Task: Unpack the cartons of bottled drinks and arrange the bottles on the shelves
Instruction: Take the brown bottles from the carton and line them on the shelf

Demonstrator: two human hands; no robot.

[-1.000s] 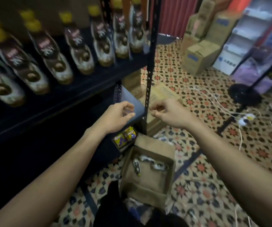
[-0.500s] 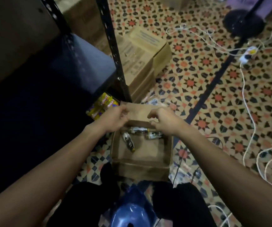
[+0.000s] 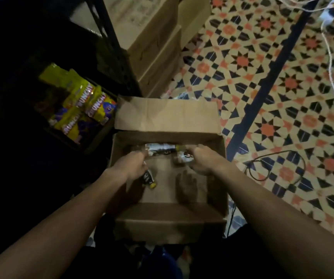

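Observation:
An open brown carton (image 3: 168,224) stands on the floor in front of me, its far flap raised. Both my hands are down inside it. My left hand (image 3: 133,165) is closed around a small dark bottle (image 3: 148,179) whose yellow cap pokes out below my fingers. My right hand (image 3: 201,161) grips a second bottle (image 3: 181,158) lying near the far wall. A third bottle (image 3: 160,148) with a pale label lies along that wall between my hands. The shelf with the standing bottles is out of view.
The dark shelf post (image 3: 112,43) rises left of the carton, with yellow snack packs (image 3: 81,105) on the low shelf. Closed cartons (image 3: 156,47) are stacked behind. A black cable (image 3: 274,166) and a white cord (image 3: 331,57) run across the patterned floor on the right.
My view has tipped down from the shelf to the carton. Both hands dropped from the far flap into the carton and closed on bottles.

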